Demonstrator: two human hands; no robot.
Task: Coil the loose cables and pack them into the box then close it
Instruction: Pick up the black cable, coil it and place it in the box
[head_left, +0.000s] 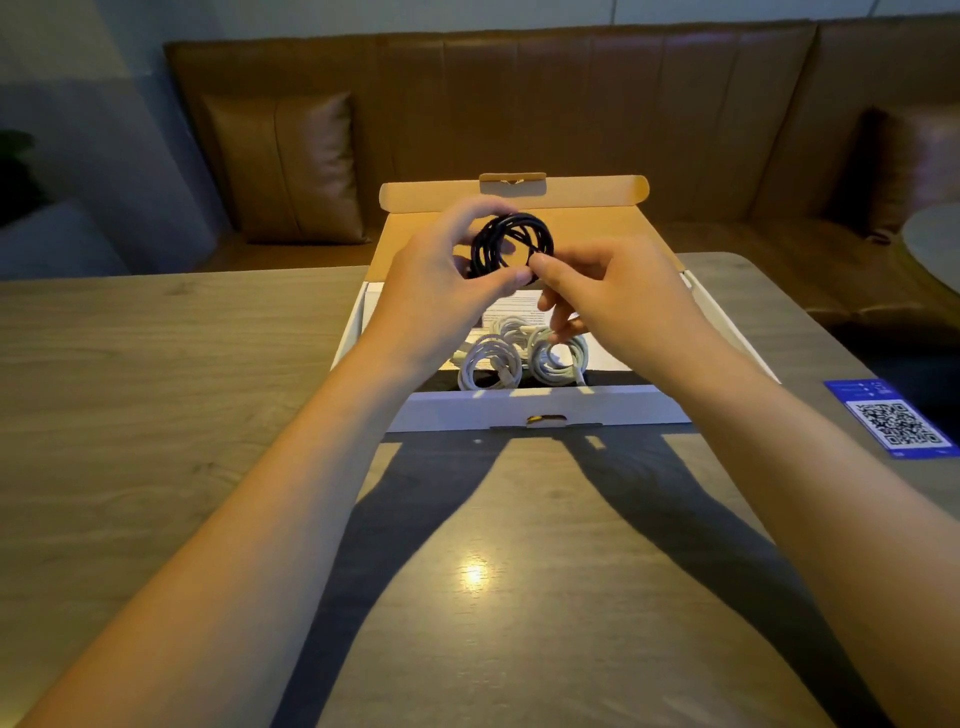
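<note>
A black cable (511, 244) wound into a round coil hangs above the open white cardboard box (540, 408). My left hand (441, 280) grips the coil's left side, fingers curled behind it and thumb across its lower edge. My right hand (602, 296) pinches the coil at its lower right between thumb and forefinger. Inside the box lie white coiled cables (519, 356), side by side near the front wall, on top of a printed sheet. The box's brown lid (514, 195) stands open at the back.
The box sits mid-table on a wood-grain tabletop (156, 364). A blue card with a QR code (893, 421) lies at the right edge. A brown leather bench with cushions (291, 166) runs behind the table. A round pale table (935, 239) shows at far right.
</note>
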